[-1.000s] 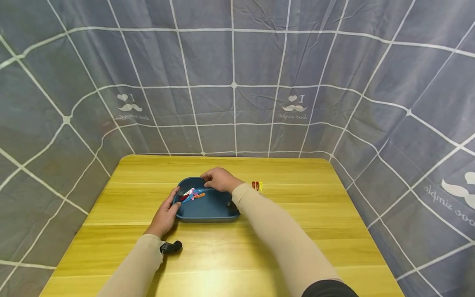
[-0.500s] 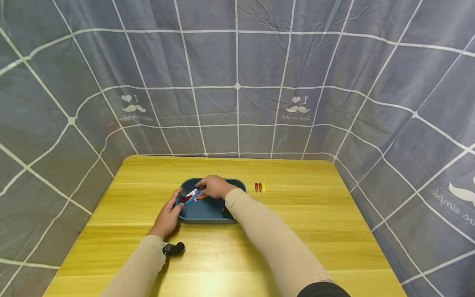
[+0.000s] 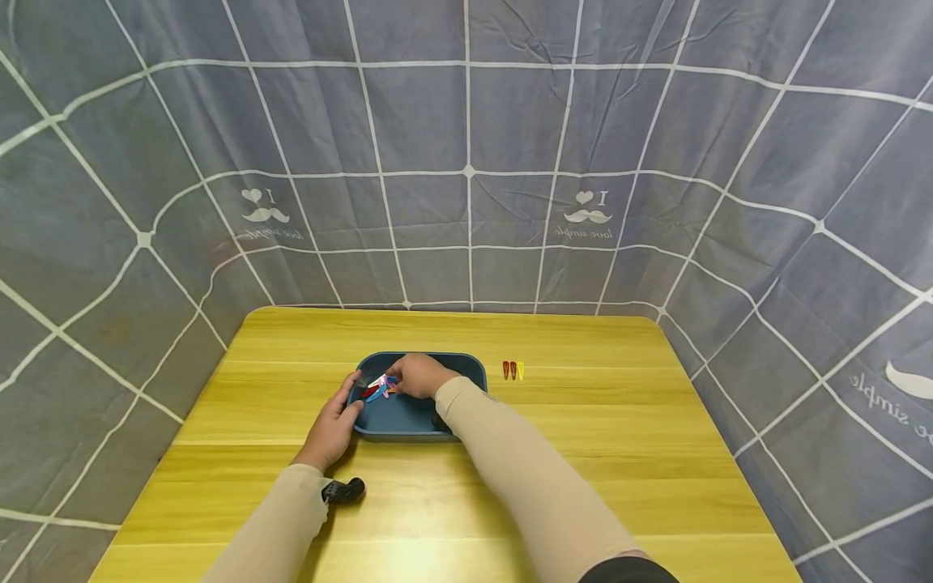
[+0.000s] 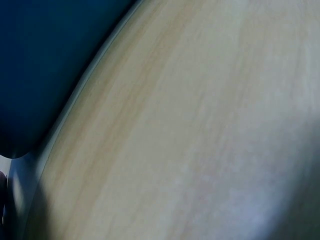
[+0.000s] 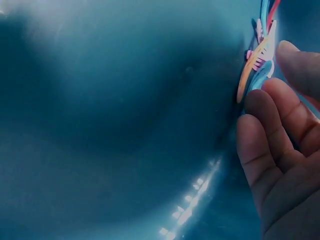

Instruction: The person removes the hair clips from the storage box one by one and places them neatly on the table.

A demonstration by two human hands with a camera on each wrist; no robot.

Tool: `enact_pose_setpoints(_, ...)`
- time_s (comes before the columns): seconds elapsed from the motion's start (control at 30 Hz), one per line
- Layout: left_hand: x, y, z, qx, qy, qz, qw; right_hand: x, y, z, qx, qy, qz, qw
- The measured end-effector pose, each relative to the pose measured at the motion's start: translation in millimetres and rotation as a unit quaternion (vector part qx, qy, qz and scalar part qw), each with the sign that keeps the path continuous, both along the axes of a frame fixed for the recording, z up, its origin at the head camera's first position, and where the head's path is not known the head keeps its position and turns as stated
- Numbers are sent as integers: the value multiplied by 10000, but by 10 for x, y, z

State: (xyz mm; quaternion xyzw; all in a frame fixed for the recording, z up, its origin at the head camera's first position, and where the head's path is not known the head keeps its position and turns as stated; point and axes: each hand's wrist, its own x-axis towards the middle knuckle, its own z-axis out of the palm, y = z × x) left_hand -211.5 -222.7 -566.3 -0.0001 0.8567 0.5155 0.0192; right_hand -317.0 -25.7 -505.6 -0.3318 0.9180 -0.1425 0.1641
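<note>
A dark blue tray [image 3: 408, 436] sits on the table, my left hand [image 3: 330, 429] gripping its left end with the thumb at the rim. Inside, toward the left, lies a small pile of hair clips [image 3: 381, 389]. My right hand [image 3: 421, 376] reaches down into the tray beside them. In the right wrist view its thumb and forefinger stand apart next to a blue hair clip [image 5: 259, 79]; whether they touch it is unclear. An orange clip [image 5: 246, 80], a white-and-pink clip [image 5: 259, 60] and a red piece [image 5: 273, 11] lie around it. The left wrist view shows mostly tabletop.
Right of the tray, two dark red hair clips [image 3: 509, 370] and one yellow hair clip [image 3: 521, 371] lie in a row on the wooden table [image 3: 598, 421]. A grey checked curtain [image 3: 430, 202] hangs behind and at both sides.
My right hand has come from the tray's far rim down and nearer, into the tray at the clip pile. The left hand keeps its hold on the tray; the view shifts slightly.
</note>
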Motion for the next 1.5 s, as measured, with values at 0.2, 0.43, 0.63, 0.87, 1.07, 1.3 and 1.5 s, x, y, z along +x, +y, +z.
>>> enact_pose_setpoints(0.2, -2, 14, -10, 22, 51, 14, 10000, -10, -31, -84, 93, 42, -8, 9999)
enact_pose_setpoints(0.43, 25, 28, -5, -11, 60, 39, 10000, 66, -76, -97, 380, 315, 43, 9988)
enact_pose_setpoints(0.63, 31, 29, 17, -48, -41, 38, 10000, 72, -102, -126, 546, 601, 230, 9964)
enact_pose_setpoints(0.87, 24, 27, 20, -56, -69, 50, 9999, 47, -106, -178, 502, 712, 263, 9959)
enact_pose_setpoints(1.07, 12, 30, 15, -13, -69, 81, 9999, 50, -100, -168, 533, 832, 398, 9943)
enact_pose_setpoints(1.3, 19, 20, 22, -113, 14, 99, 9999, 72, -105, -130, 608, 932, 434, 9928)
enact_pose_setpoints(1.5, 16, 21, 24, -146, 60, 131, 9998, 89, -94, -102, 580, 976, 437, 9926)
